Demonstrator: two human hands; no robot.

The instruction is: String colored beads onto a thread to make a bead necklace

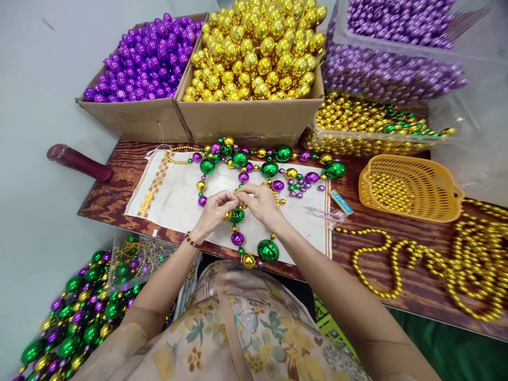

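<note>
My left hand (217, 207) and my right hand (260, 201) meet over a white cloth (174, 193), fingertips pinched together. What lies between the fingers is too small to make out. Around and under them runs a bead necklace (237, 239) of purple, green and gold balls, part of it hanging toward the table's front edge. A large green bead (268, 250) sits below my right hand. Several loose small beads (300, 186) lie right of the hands. Near the cloth's right side are pink-handled snips (323, 213) and a small blue packet (341, 202).
Cardboard boxes of purple balls (151, 58) and gold balls (254, 58) stand behind. Plastic bins of small beads (392, 74) are stacked at back right. A yellow basket (424, 198) and gold bead strands (472, 254) are right. Finished-looking strands (79, 312) hang at lower left, a maroon bottle (81, 163) above.
</note>
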